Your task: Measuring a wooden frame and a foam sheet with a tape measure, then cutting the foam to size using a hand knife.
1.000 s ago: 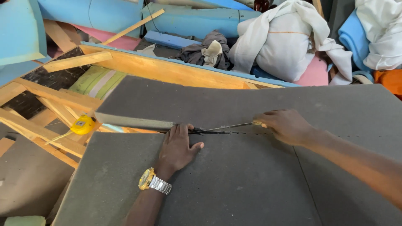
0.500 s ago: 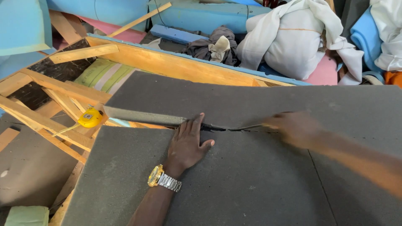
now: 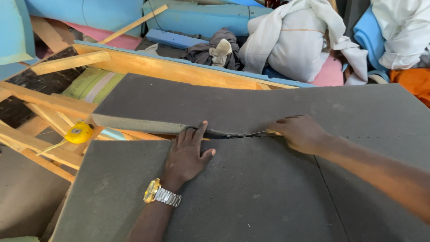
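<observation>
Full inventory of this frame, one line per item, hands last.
foam sheet: 1, dark grey, fills foreground, partly cut along a slit
blade: 1, thin, dark, in the slit
tape measure: 1, yellow, left on wooden frame
wooden frame: 1, pale, behind and left of foam sheet
blue foam pieces: several, top
white cloth bundles: 2, top right
grey rags: 1 pile, top centre
wristwatch: 1, gold and silver, left wrist
left hand: flat on foam sheet beside slit
right hand: gripping blade's handle end

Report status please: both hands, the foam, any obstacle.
Left hand flat on grey foam sheet beside the cut. Right hand grips thin blade in the slit. Nothing blocks the cut line.
</observation>
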